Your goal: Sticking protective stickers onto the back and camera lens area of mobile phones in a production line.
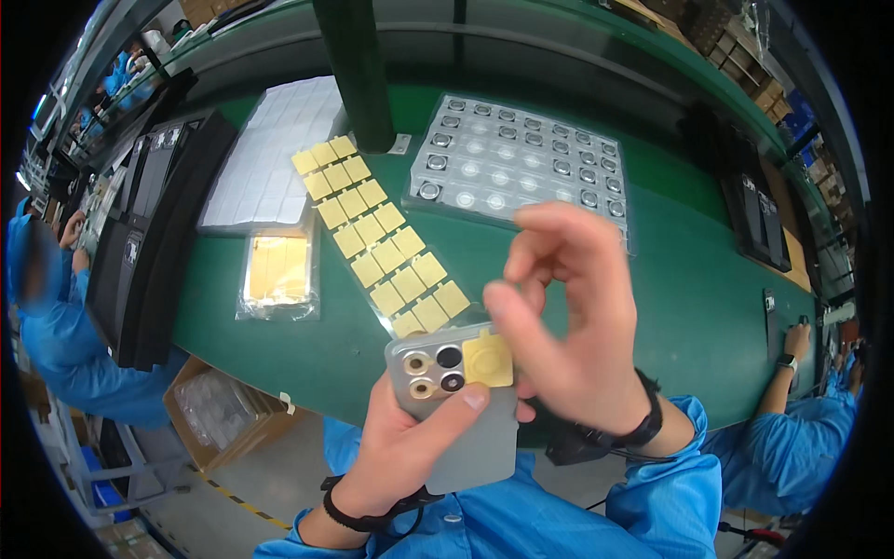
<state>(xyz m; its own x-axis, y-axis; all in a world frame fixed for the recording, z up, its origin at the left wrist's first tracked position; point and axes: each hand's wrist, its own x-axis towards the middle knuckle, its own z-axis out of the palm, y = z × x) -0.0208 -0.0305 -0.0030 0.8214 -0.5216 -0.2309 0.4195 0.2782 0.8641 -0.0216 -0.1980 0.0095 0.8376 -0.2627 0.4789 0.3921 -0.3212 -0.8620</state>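
Observation:
My left hand [410, 433] grips a grey smartphone [480, 443], back side up, with the thumb lying across it just below the camera area. Two dark lenses and two with brownish rims show at its upper left. Beside the lenses, a yellow square sticker [488, 361] with a small tab lies on the phone's back. My right hand [587, 321] is raised over the phone's right side, thumb and index finger apart, and I see nothing between them. Past the phone's top edge runs a long sheet of yellow square stickers [372, 224].
A clear plastic tray [453, 140] of ring-shaped parts lies at the far right of the green table [670, 326]. White sheets [275, 158] and a bagged yellow pack [279, 270] lie left. A green post [356, 74] stands behind. Co-workers sit on both sides.

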